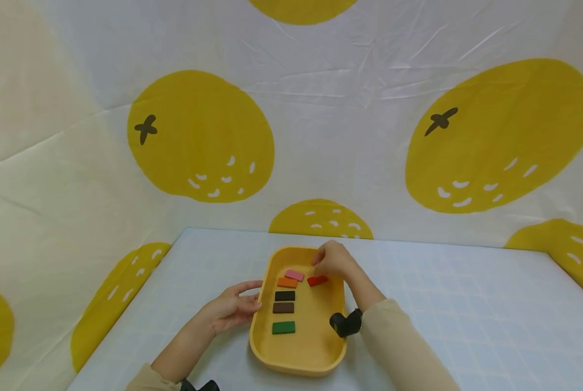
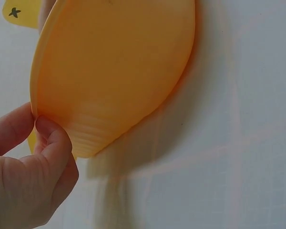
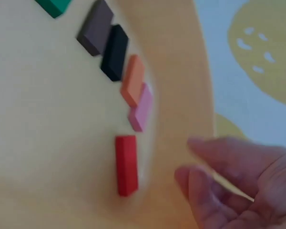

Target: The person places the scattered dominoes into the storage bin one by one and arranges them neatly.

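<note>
A yellow tray (image 1: pixel 320 347) lies on the table with small flat coloured blocks in it. My left hand (image 1: pixel 232 307) pinches the tray's left rim between thumb and fingers, seen close in the left wrist view. Over the tray's far right part is my right hand (image 1: pixel 334 259), its bent fingers parted and holding nothing in the right wrist view. Nearest to it lies a red block (image 3: pixel 127 166), apart from the fingertips. Along the tray's left side run a pink block (image 1: pixel 294 275), an orange block (image 1: pixel 287 282), a black block (image 1: pixel 284 296), a brown block (image 1: pixel 283 308) and a green block (image 1: pixel 283 327).
The table (image 1: pixel 467 315) has a pale checked cover. Behind it and on the left hangs a white cloth (image 1: pixel 335 130) printed with large yellow fruit. The tray's raised wall (image 1: pixel 259 347) goes all round the blocks.
</note>
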Action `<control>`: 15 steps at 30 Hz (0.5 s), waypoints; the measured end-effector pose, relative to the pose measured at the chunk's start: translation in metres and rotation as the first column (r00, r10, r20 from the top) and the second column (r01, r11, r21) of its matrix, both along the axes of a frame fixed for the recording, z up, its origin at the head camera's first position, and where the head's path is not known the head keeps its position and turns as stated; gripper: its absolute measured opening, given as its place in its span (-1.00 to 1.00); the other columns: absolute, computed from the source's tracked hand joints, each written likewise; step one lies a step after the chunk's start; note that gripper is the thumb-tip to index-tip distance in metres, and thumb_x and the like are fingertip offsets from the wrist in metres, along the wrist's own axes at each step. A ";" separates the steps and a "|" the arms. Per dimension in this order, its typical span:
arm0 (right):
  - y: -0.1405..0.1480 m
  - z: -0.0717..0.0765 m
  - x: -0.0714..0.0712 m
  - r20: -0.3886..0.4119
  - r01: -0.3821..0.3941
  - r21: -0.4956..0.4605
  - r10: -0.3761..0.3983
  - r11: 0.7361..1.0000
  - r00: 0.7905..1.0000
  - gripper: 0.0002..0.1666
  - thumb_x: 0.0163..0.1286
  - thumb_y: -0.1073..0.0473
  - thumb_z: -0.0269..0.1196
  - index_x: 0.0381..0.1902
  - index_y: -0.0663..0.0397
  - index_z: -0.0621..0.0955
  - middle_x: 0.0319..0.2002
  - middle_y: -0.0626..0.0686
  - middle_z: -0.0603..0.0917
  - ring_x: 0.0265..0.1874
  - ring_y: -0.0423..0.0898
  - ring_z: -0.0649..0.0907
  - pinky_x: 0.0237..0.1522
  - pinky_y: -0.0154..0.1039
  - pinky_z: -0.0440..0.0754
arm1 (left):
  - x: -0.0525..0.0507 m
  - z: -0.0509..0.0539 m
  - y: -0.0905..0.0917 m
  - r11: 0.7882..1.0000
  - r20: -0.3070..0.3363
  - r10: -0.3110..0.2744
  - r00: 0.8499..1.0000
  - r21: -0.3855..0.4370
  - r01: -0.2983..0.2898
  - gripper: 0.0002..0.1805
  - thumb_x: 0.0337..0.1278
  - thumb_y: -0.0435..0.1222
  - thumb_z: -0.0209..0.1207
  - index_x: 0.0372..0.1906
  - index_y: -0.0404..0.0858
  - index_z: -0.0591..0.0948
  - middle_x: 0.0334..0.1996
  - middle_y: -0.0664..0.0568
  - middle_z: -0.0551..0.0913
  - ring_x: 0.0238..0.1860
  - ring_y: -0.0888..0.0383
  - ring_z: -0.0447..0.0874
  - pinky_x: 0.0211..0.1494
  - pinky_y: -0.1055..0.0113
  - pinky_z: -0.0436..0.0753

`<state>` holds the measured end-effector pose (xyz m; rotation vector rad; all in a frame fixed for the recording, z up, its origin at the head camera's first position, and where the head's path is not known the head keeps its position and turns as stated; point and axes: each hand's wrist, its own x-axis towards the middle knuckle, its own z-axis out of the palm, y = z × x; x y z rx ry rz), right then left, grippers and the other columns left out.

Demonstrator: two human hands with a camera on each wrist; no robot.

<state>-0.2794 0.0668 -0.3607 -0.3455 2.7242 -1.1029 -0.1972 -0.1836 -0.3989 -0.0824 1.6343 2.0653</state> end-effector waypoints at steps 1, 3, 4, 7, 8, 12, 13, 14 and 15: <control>0.004 0.002 0.000 0.035 0.000 -0.066 0.002 0.998 0.999 -0.85 0.00 0.42 0.37 -0.40 0.31 0.67 -0.47 0.06 0.62 -0.52 -0.08 0.54 -0.41 -0.25 0.62 | 0.000 0.001 0.000 1.000 0.001 -0.001 1.000 0.001 0.001 -0.29 0.13 -0.62 0.03 0.38 -0.43 0.05 0.23 -0.33 0.29 -0.08 0.08 0.52 0.05 0.19 0.56; 0.012 0.006 -0.002 0.100 0.006 -0.182 0.012 0.983 0.995 -0.77 0.07 0.41 0.34 -0.25 0.37 0.65 -0.38 0.09 0.65 -0.46 -0.06 0.60 -0.28 -0.21 0.65 | 0.001 0.002 0.000 1.000 0.004 0.002 1.000 0.002 -0.002 -0.29 0.13 -0.62 0.03 0.38 -0.43 0.05 0.24 -0.33 0.28 -0.07 0.08 0.52 0.06 0.19 0.55; 0.017 0.007 -0.003 0.121 0.009 -0.217 0.018 0.976 0.992 -0.73 0.10 0.39 0.33 -0.19 0.37 0.64 -0.33 0.10 0.65 -0.42 -0.05 0.62 -0.23 -0.19 0.65 | 0.001 0.002 0.000 1.000 0.004 0.002 1.000 0.004 -0.002 -0.28 0.13 -0.62 0.03 0.38 -0.43 0.05 0.24 -0.33 0.28 -0.07 0.08 0.52 0.07 0.18 0.55; 0.031 0.012 -0.005 0.162 -0.002 -0.271 0.048 0.963 0.986 -0.65 0.15 0.32 0.32 -0.09 0.36 0.61 -0.26 0.11 0.65 -0.31 -0.01 0.64 -0.14 -0.14 0.63 | 0.002 0.002 0.000 1.000 0.004 0.001 1.000 0.009 -0.001 -0.28 0.13 -0.63 0.03 0.38 -0.43 0.05 0.22 -0.32 0.30 -0.07 0.08 0.52 0.07 0.18 0.54; 0.036 0.014 -0.005 0.166 -0.016 -0.276 0.064 0.961 0.984 -0.64 0.16 0.30 0.31 -0.08 0.35 0.60 -0.26 0.11 0.65 -0.29 0.01 0.64 -0.14 -0.13 0.63 | 0.002 0.002 0.000 1.000 0.004 0.000 1.000 0.010 0.000 -0.28 0.13 -0.63 0.03 0.38 -0.43 0.04 0.21 -0.31 0.31 -0.07 0.08 0.52 0.07 0.18 0.55; 0.058 0.019 -0.005 0.164 -0.090 -0.288 0.142 0.953 0.976 -0.62 0.18 0.27 0.29 -0.05 0.37 0.56 -0.30 0.11 0.61 -0.26 0.09 0.62 -0.14 -0.12 0.63 | 0.002 0.002 0.000 1.000 0.007 -0.003 1.000 0.020 0.002 -0.28 0.13 -0.63 0.03 0.39 -0.43 0.04 0.17 -0.27 0.36 -0.08 0.09 0.52 0.06 0.19 0.55; 0.063 0.020 -0.004 0.156 -0.106 -0.282 0.154 0.954 0.976 -0.61 0.18 0.27 0.28 -0.05 0.37 0.56 -0.31 0.11 0.60 -0.26 0.10 0.62 -0.14 -0.12 0.63 | 0.002 0.001 0.000 1.000 0.007 -0.004 1.000 0.022 0.004 -0.28 0.13 -0.62 0.03 0.39 -0.43 0.04 0.16 -0.27 0.36 -0.08 0.09 0.52 0.06 0.19 0.55; 0.069 0.021 -0.004 0.147 -0.122 -0.276 0.167 0.953 0.975 -0.61 0.18 0.27 0.28 -0.05 0.38 0.56 -0.32 0.11 0.58 -0.27 0.09 0.61 -0.16 -0.13 0.64 | 0.002 0.001 0.000 1.000 0.006 -0.005 1.000 0.025 0.005 -0.27 0.12 -0.62 0.03 0.39 -0.43 0.04 0.16 -0.26 0.37 -0.08 0.09 0.52 0.06 0.19 0.55; 0.074 0.020 -0.003 0.141 -0.128 -0.264 0.170 0.956 0.975 -0.61 0.17 0.27 0.29 -0.06 0.36 0.56 -0.32 0.11 0.57 -0.30 0.09 0.60 -0.17 -0.13 0.64 | 0.002 0.001 0.000 1.000 0.007 -0.004 1.000 0.025 0.004 -0.28 0.13 -0.62 0.03 0.39 -0.43 0.04 0.16 -0.26 0.37 -0.08 0.09 0.52 0.07 0.18 0.55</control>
